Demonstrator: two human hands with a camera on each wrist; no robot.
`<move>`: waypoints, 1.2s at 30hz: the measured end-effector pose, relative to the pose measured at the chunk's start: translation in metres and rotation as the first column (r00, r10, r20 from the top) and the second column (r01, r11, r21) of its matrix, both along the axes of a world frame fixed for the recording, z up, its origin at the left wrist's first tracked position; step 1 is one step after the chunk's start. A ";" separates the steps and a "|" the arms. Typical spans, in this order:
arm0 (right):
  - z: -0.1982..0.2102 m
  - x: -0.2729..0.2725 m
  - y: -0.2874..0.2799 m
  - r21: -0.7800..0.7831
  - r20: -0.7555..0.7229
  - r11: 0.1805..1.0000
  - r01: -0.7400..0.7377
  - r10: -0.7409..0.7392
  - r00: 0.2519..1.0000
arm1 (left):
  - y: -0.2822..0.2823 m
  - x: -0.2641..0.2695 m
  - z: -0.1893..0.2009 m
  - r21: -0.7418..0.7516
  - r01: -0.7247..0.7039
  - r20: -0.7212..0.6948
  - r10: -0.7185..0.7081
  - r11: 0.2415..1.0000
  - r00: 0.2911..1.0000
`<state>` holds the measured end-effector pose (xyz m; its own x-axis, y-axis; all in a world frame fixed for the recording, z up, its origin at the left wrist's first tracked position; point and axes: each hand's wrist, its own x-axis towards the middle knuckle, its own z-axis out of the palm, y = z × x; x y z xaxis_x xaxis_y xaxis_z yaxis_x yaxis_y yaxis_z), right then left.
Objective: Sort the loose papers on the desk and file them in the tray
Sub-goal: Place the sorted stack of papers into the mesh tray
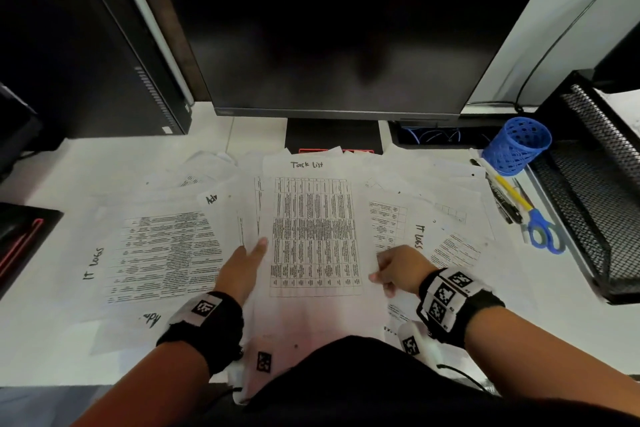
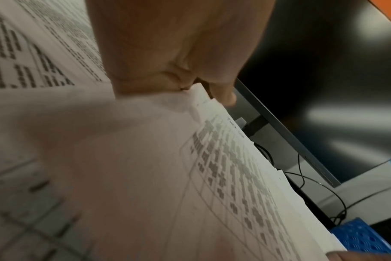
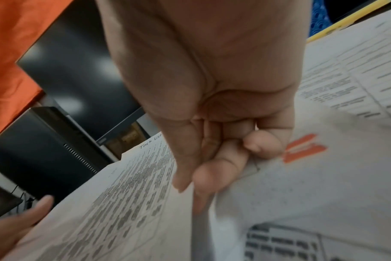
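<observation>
Fingers [image 1: 259, 246] of the left hand [image 1: 242, 269] and right hand [image 1: 398, 269] hold the Task List sheet [image 1: 313, 236] over loose papers [image 1: 166, 253]; the tray [image 1: 585, 191] sits far right. Left wrist: pinching its edge. Right wrist: pinching too. Sorting, I think; next, a matching pile.

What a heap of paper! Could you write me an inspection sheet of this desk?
Surface: white desk, papered over.
Job's things: Task List sheet held centre; IT Logs sheets left and right; black mesh tray right.
Clutter: blue pen cup, pens, blue scissors beside the tray.
Grippers: left hand grips the Task List sheet's left edge; right hand pinches its right edge.
Cables: black cable on the wall, blue wires in a slot.
Surroundings: dark monitor, computer tower left.
</observation>
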<state>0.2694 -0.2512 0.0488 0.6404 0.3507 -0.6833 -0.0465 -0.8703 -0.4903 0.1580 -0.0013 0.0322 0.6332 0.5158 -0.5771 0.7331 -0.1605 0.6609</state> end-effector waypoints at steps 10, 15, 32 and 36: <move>0.005 0.007 0.011 0.233 -0.291 0.849 0.474 -0.404 0.867 | 0.020 -0.026 -0.025 0.161 -0.005 -0.040 0.012 0.987 0.999; -0.005 -0.004 0.034 0.128 -0.097 0.977 0.172 -0.160 0.982 | 0.008 -0.025 -0.011 0.179 0.181 -0.064 -0.172 0.967 0.983; -0.009 -0.011 0.065 -0.038 0.126 0.978 -0.206 0.209 0.970 | 0.036 -0.019 -0.025 -0.154 -0.313 0.080 0.328 0.937 0.941; 0.002 0.007 0.061 0.036 0.166 0.986 -0.160 0.152 0.974 | 0.042 -0.025 -0.029 -0.084 -0.253 0.035 0.257 0.964 0.966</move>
